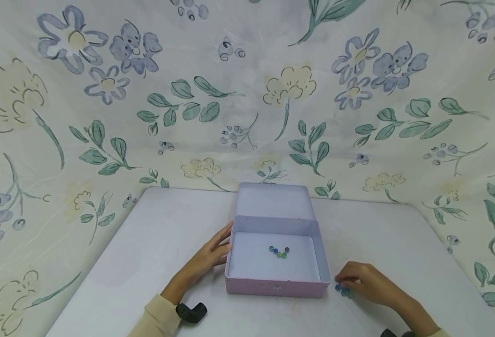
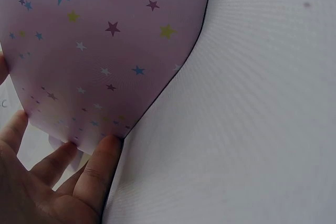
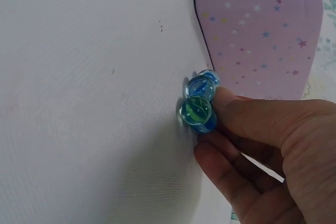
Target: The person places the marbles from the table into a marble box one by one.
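A pink metal box (image 1: 277, 286) with a pale lavender inside stands with its hinged lid (image 1: 272, 201) tipped back. Several glass marbles (image 1: 278, 252) lie in the middle of its floor. Against the box's left wall rest the spread fingertips of my left hand (image 1: 207, 257); the left wrist view shows the fingers along the star-printed side. To the right of the box, my right hand (image 1: 367, 281) is down at a small cluster of blue and green marbles (image 3: 197, 109) on the table. Its thumb and fingertips pinch a blue marble (image 3: 208, 125) at the cluster's edge.
The white table (image 1: 175, 220) carries the box near its middle. Floral cloth (image 1: 247, 93) rises behind the table and along both sides. A black wrist device (image 1: 191, 312) is on the left sleeve cuff.
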`<control>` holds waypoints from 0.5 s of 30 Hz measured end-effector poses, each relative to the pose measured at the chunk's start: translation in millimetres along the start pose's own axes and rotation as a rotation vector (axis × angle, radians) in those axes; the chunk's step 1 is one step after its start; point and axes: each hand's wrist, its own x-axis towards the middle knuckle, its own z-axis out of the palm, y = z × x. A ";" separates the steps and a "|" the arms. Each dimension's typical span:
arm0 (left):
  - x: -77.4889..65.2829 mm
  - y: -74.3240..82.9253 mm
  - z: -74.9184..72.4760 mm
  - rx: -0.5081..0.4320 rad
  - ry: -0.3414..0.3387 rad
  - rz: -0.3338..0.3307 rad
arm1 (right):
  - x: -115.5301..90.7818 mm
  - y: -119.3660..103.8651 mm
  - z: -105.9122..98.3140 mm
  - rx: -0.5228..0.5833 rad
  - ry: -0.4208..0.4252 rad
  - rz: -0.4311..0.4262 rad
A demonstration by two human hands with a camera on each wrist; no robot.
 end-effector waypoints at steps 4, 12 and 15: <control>-1.0 -0.9 0.2 -0.001 0.009 -0.007 | -1.3 -0.4 1.2 -0.009 -0.007 -0.014; -1.2 -0.5 0.0 -0.001 0.008 -0.006 | -1.7 -0.2 1.9 -0.012 0.013 -0.005; -1.1 0.5 -0.5 0.000 0.005 -0.004 | -1.4 -0.8 0.5 0.001 0.009 0.033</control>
